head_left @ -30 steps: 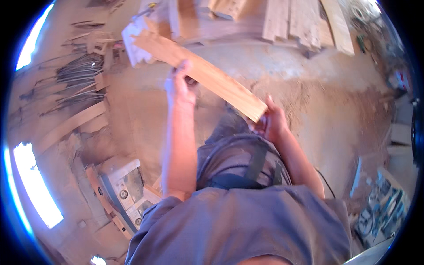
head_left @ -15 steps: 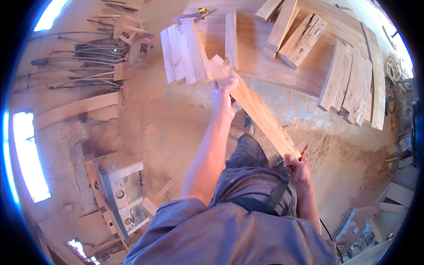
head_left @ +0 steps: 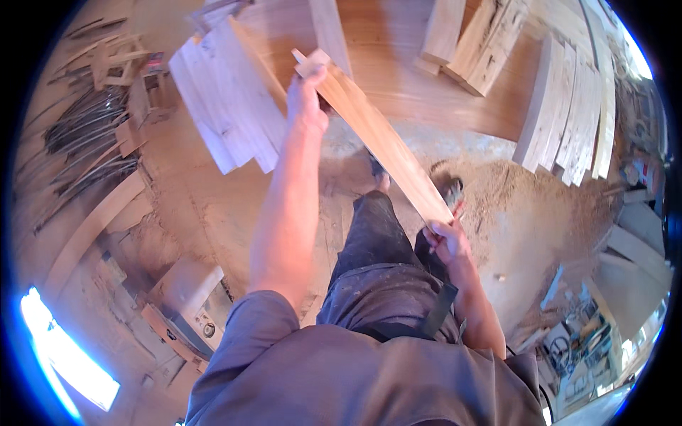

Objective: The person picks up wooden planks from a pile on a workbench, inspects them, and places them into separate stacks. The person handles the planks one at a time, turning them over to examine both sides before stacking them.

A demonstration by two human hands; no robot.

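Observation:
A long, narrow wooden board (head_left: 387, 145) slants in front of me, held by both hands. Near its far left end my left hand (head_left: 309, 99) is closed around the edge. My right hand (head_left: 447, 241) grips the near right end, thumb on top. A slim red thing (head_left: 459, 209), too blurred to name, sticks up beside the fingers of that hand. Just left of the board's far end, several pale planks (head_left: 227, 99) lie side by side on a broad wooden surface (head_left: 398, 85). Another single plank (head_left: 330, 35) lies beyond my left hand.
Thick rough-cracked timbers (head_left: 486, 42) and a row of pale boards (head_left: 565, 106) lie at the far right. A machine with a dial (head_left: 199, 312) stands low on the left, below a heap of thin rods (head_left: 85, 131). Sheet offcuts (head_left: 632, 234) lean at the right.
The view has shifted and turned, so the planks on the left look larger and farther left. The board and both hands appear a little farther left and up, with the grip kept.

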